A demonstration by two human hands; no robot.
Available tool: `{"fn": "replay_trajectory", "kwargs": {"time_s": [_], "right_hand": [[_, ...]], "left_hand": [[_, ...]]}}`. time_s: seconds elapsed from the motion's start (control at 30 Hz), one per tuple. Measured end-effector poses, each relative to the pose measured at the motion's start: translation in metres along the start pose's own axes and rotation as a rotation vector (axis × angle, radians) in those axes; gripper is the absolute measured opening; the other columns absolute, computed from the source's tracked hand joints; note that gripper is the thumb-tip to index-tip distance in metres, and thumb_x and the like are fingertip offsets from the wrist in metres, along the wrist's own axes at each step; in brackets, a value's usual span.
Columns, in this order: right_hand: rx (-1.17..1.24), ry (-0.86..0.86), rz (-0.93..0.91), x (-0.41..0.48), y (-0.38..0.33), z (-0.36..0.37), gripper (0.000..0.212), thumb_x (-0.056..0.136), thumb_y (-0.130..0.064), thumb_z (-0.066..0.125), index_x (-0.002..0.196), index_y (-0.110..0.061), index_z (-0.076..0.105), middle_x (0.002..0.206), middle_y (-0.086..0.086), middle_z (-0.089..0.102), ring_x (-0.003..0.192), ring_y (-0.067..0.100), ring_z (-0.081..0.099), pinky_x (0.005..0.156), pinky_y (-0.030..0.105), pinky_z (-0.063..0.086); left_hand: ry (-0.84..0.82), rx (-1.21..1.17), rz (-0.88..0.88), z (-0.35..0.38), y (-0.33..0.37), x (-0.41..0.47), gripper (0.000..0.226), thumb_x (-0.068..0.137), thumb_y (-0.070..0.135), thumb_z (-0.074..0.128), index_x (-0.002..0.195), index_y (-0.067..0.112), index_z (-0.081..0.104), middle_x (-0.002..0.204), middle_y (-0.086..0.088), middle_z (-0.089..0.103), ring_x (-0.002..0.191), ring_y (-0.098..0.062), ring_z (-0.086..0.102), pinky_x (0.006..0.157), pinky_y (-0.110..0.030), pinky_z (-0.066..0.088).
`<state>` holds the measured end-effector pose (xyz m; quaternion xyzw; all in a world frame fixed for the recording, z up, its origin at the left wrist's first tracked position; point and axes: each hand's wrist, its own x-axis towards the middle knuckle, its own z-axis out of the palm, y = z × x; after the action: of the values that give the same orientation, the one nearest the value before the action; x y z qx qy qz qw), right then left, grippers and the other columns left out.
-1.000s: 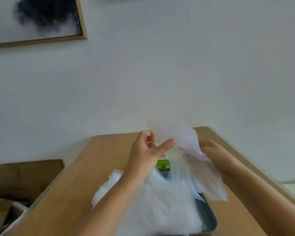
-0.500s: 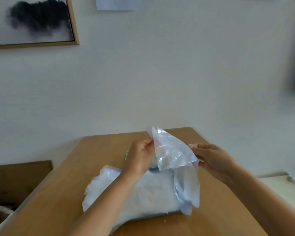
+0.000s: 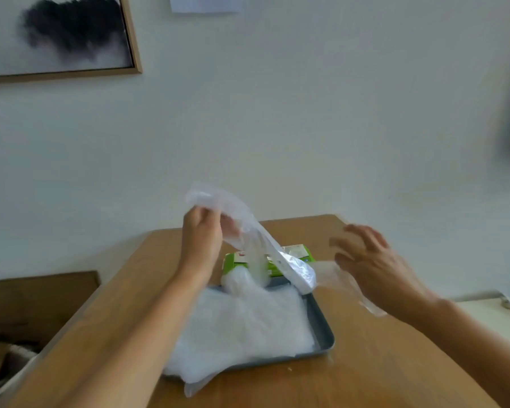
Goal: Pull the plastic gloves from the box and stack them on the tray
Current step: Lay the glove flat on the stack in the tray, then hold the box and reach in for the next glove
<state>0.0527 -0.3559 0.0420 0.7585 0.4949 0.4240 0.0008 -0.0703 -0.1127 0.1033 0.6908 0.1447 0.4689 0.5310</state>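
My left hand (image 3: 202, 234) is raised above the table and pinches a clear plastic glove (image 3: 248, 228). The glove hangs down to the right over the green glove box (image 3: 296, 253). The box lies at the far end of the grey tray (image 3: 321, 329). A thick white pile of gloves (image 3: 242, 325) fills the tray and spills over its near left edge. My right hand (image 3: 365, 260) hovers to the right of the box with its fingers spread. A thin strip of clear film (image 3: 333, 275) trails beneath its palm; whether it touches is unclear.
The tray sits on a wooden table (image 3: 365, 372) against a white wall. A framed picture (image 3: 59, 33) hangs at the upper left. Lower wooden furniture (image 3: 36, 301) stands to the left of the table.
My left hand has lifted the glove higher. My right hand has let go of the glove's other end and moved to the right with its fingers spread. The green box now shows.
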Motion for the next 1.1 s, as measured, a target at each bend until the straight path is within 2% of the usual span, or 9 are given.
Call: {"fn": "replay_trajectory", "kwargs": {"time_s": [0.13,0.23,0.43,0.5,0.57,0.63,0.73,0.93,1.1], "right_hand": [[0.085,-0.468,-0.153,-0.018,-0.012,0.008,0.02,0.057,-0.017,0.086,0.065,-0.027,0.07,0.08,-0.012,0.066,0.081,0.014,0.064,0.071,0.026,0.057],[0.303,-0.791,0.037,-0.025,-0.013,0.003,0.01,0.091,-0.027,0.058,0.087,-0.032,0.065,0.094,-0.017,0.057,0.082,0.002,0.053,0.077,0.015,0.047],[0.689,-0.642,0.503,-0.002,-0.012,0.007,0.023,0.091,-0.04,0.059,0.079,-0.02,0.061,0.086,-0.003,0.065,0.077,0.011,0.059,0.078,0.028,0.048],[1.117,-0.434,0.717,0.021,-0.021,-0.007,0.037,0.086,-0.052,0.055,0.087,-0.016,0.065,0.09,0.0,0.068,0.083,0.013,0.064,0.082,0.03,0.051],[1.511,-0.513,0.74,0.046,-0.036,-0.025,0.055,0.076,-0.06,0.053,0.112,-0.02,0.064,0.108,-0.002,0.069,0.101,0.012,0.066,0.088,0.029,0.053],[1.536,-0.638,0.622,0.062,-0.058,-0.027,0.056,0.073,-0.053,0.063,0.118,-0.02,0.063,0.109,-0.002,0.069,0.1,0.011,0.067,0.084,0.026,0.055],[1.449,-0.587,0.65,0.079,-0.084,-0.012,0.008,0.084,-0.013,0.071,0.09,-0.008,0.069,0.082,0.004,0.071,0.069,0.01,0.068,0.07,0.02,0.057],[1.718,-0.562,0.972,0.08,-0.089,0.016,0.016,0.09,0.0,0.06,0.074,-0.003,0.058,0.064,0.008,0.064,0.047,0.011,0.062,0.051,0.021,0.054],[2.046,-0.586,1.296,0.071,-0.085,0.029,0.013,0.088,0.007,0.056,0.079,0.001,0.062,0.058,0.009,0.065,0.045,0.015,0.063,0.04,0.02,0.05]], "left_hand": [[-0.312,0.259,0.17,-0.021,0.028,0.012,0.031,0.095,0.021,0.056,0.065,0.016,0.063,0.041,0.008,0.045,0.041,-0.005,0.039,0.045,-0.015,0.035],[-0.677,0.496,0.102,-0.03,0.036,0.019,0.026,0.09,0.031,0.065,0.073,0.011,0.069,0.049,0.008,0.053,0.045,-0.007,0.042,0.045,-0.019,0.036],[-1.048,0.644,-0.001,-0.025,0.017,0.011,0.019,0.087,0.031,0.069,0.072,0.019,0.072,0.057,0.01,0.063,0.057,-0.011,0.044,0.06,-0.026,0.035],[-1.088,0.671,-0.018,-0.022,0.008,0.01,0.019,0.087,0.03,0.069,0.07,0.023,0.07,0.056,0.012,0.063,0.051,-0.006,0.042,0.053,-0.022,0.035],[-1.112,0.71,-0.039,-0.019,-0.002,0.011,0.017,0.087,0.031,0.068,0.072,0.024,0.07,0.059,0.01,0.067,0.049,-0.006,0.041,0.047,-0.021,0.032],[-1.121,0.711,-0.056,-0.017,-0.011,0.013,0.013,0.086,0.034,0.069,0.077,0.024,0.072,0.063,0.008,0.069,0.047,-0.006,0.041,0.046,-0.021,0.031],[-1.139,0.756,-0.094,-0.022,-0.021,0.02,0.015,0.081,0.039,0.073,0.086,0.026,0.074,0.063,0.013,0.069,0.052,-0.003,0.048,0.049,-0.016,0.034],[-1.267,0.651,-0.574,-0.07,-0.058,0.041,0.015,0.086,0.02,0.069,0.071,0.017,0.07,0.067,0.005,0.069,0.058,-0.005,0.059,0.057,-0.016,0.047],[-1.063,0.329,-0.855,-0.087,-0.078,0.052,0.02,0.085,0.023,0.062,0.099,0.008,0.062,0.084,-0.012,0.073,0.068,-0.016,0.071,0.061,-0.023,0.056]]}}
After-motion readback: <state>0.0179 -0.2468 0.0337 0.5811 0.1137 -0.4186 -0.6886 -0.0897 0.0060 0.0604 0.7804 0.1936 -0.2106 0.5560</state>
